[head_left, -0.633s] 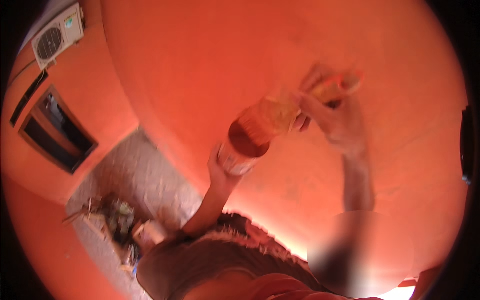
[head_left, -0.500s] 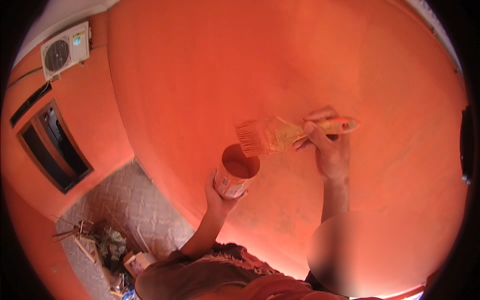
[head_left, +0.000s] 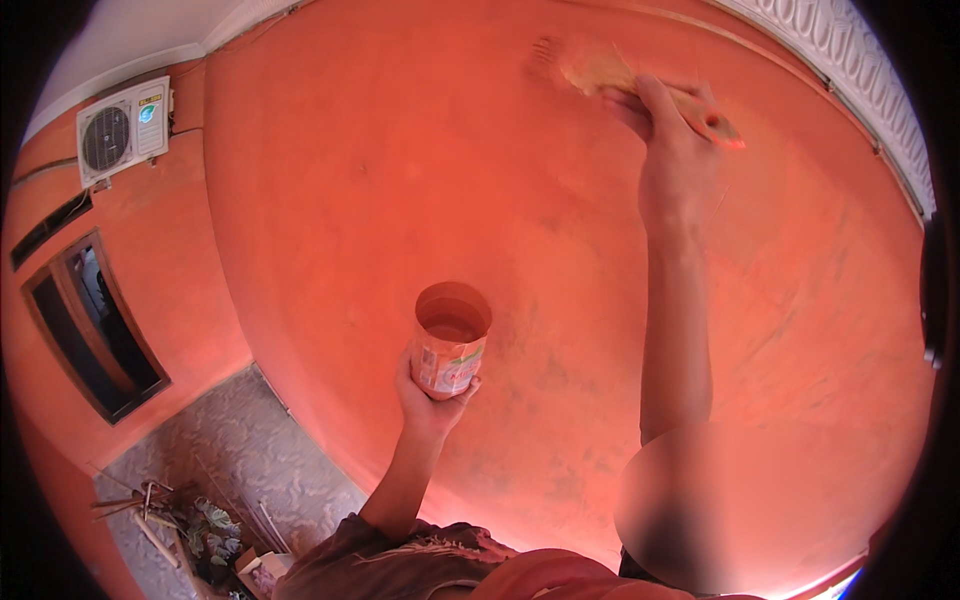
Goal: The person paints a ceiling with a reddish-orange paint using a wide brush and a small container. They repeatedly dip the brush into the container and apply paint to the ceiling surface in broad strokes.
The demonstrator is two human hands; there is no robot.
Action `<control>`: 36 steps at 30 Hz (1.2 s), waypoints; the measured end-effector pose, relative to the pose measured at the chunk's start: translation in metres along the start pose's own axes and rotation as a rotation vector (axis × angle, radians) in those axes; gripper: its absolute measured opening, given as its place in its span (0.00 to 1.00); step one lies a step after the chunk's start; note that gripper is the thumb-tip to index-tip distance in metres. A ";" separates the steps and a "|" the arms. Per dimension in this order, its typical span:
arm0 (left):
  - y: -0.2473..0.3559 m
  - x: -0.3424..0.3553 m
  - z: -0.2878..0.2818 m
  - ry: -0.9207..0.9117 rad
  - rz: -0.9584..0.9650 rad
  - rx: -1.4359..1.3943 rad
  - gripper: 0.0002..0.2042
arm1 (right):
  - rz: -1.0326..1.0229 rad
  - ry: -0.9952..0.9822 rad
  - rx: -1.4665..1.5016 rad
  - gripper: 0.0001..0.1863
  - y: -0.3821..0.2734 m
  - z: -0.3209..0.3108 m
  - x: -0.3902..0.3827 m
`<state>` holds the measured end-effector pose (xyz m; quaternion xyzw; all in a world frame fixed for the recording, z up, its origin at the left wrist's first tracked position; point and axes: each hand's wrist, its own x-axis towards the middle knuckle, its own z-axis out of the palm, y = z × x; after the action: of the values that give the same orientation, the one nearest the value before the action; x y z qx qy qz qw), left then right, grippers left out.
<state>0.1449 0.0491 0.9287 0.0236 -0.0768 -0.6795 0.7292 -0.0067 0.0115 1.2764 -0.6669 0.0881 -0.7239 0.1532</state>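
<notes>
High on the right, my right hand point(head_left: 672, 120) grips the handle of a wide paintbrush point(head_left: 598, 72), its bristles pointing left near the upper part of an orange wall point(head_left: 380, 190). The bristles are smeared by motion, and I cannot tell whether they touch the wall. Lower and to the left, my left hand point(head_left: 437, 402) is wrapped round the base of a paint can point(head_left: 448, 368) with a printed label. The can is held upright with its mouth uncovered, and orange paint shows inside.
An air-conditioner unit point(head_left: 122, 128) hangs on the left wall above a dark-framed window point(head_left: 95, 325). Sticks, a leafy plant point(head_left: 215, 530) and a box point(head_left: 258, 568) lie on the patterned floor point(head_left: 270, 440) at lower left. White moulded trim point(head_left: 850, 80) runs along the upper right.
My right hand has raised the paintbrush from beside the can's mouth to high on the wall. The can has shifted slightly left in the view, which has tilted upward.
</notes>
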 end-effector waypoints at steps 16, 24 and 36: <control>-0.003 0.003 0.030 -0.138 -0.185 -0.022 0.26 | -0.406 -0.006 -0.819 0.11 -0.064 -0.003 0.031; 0.018 -0.001 0.024 -0.124 -0.293 -0.030 0.25 | -0.357 0.206 -0.798 0.11 -0.169 -0.134 -0.007; -0.014 0.016 0.012 -0.086 -0.271 -0.028 0.28 | -0.791 0.101 -1.550 0.08 -0.086 -0.014 -0.013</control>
<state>0.1306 0.0329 0.9401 -0.0056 -0.0948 -0.7733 0.6269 -0.0290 0.0957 1.2917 -0.5318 0.3245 -0.4889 -0.6106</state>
